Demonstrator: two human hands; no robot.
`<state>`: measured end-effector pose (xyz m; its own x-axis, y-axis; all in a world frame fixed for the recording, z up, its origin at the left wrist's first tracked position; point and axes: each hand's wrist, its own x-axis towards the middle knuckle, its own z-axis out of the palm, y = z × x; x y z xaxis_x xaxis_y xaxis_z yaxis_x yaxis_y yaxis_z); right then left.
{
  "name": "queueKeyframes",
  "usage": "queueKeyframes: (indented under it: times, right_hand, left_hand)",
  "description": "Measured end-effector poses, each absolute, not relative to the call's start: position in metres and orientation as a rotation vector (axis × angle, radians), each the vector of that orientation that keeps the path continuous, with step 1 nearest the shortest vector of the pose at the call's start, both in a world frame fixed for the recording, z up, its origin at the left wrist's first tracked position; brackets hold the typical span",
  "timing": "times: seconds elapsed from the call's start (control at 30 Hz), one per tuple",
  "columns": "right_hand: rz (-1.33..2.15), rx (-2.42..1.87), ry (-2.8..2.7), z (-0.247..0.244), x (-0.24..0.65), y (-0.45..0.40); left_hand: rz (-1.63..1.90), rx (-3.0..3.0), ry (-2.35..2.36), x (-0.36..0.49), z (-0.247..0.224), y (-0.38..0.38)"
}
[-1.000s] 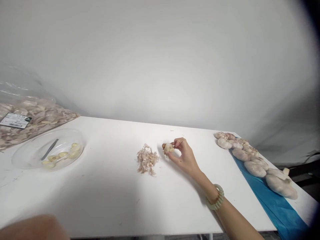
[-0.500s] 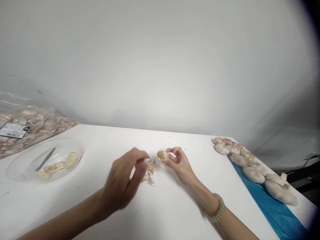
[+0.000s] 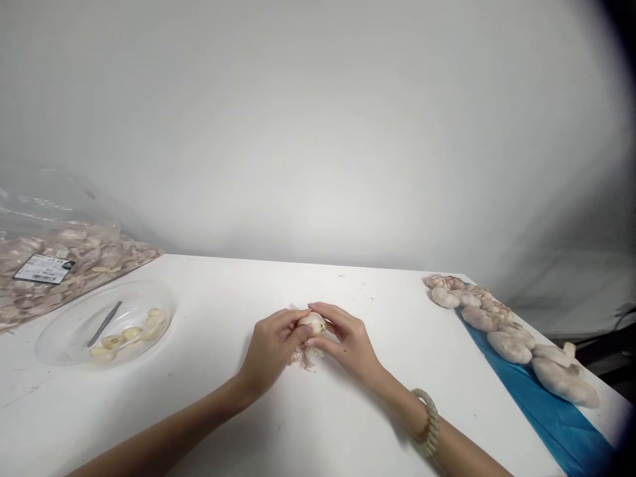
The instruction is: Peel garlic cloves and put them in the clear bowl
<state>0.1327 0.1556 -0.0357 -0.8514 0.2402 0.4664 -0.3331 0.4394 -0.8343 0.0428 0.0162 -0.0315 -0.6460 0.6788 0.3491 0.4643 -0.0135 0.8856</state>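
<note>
A partly peeled garlic bulb (image 3: pixel 314 323) is held over the middle of the white table, between the fingertips of both hands. My left hand (image 3: pixel 271 344) grips it from the left, its thumb across the front. From the right, my right hand (image 3: pixel 350 341) closes finger and thumb around the bulb; a beaded bracelet is on that wrist. Papery garlic skins (image 3: pixel 307 360) lie on the table just below the bulb, partly hidden by the fingers.
At left, a clear plate (image 3: pixel 50 338) holds several peeled cloves (image 3: pixel 132 333) and a small grey knife (image 3: pixel 105 324). Behind it lies a labelled bag of garlic skins (image 3: pixel 94 255). Several garlic bulbs (image 3: pixel 509 347) line a blue cloth (image 3: pixel 536 407) at right.
My left hand has moved right and closed on the bulb, which my right hand alone held before. The bulb now shows a smoother, whiter side. The view has shifted slightly.
</note>
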Motion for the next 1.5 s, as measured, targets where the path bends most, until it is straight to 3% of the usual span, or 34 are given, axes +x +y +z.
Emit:
queueKeyframes:
  times: [0.2, 0.37, 0.7, 0.77, 0.93, 1.07, 1.23, 1.33, 1.5]
  right_hand:
    - [1.225, 0.067, -2.338, -0.029, 0.140, 0.152]
    - [1.523, 0.014, -2.243, -0.025, 0.143, 0.147]
    - [2.064, -0.229, -1.831, -0.031, 0.138, 0.166]
    - [1.907, -0.333, -1.905, -0.033, 0.138, 0.179]
    - [1.119, -0.503, -2.220, -0.052, 0.137, 0.218]
    - [1.058, -0.502, -2.309, -0.062, 0.136, 0.231]
    - [0.722, -0.405, -2.273, -0.052, 0.139, 0.222]
    - [0.748, -0.197, -2.225, -0.038, 0.140, 0.199]
    - [1.129, 0.143, -2.320, -0.027, 0.131, 0.155]
  left_hand:
    - [1.644, 1.393, 2.167, 0.044, -0.028, 0.015]
    - [1.737, 1.188, 2.104, 0.049, -0.027, 0.019]
    - [1.951, 0.571, 1.514, 0.043, -0.033, 0.026]
    - [1.960, 0.515, 1.451, 0.041, -0.031, 0.023]
    - [1.910, 0.546, 1.402, 0.040, -0.025, 0.015]
    - [1.808, 0.644, 1.461, 0.042, -0.025, 0.012]
    - [1.824, 0.644, 1.510, 0.039, -0.030, 0.013]
    - [1.876, 0.566, 1.448, 0.037, -0.030, 0.014]
    - [1.851, 0.514, 1.311, 0.038, -0.032, 0.013]
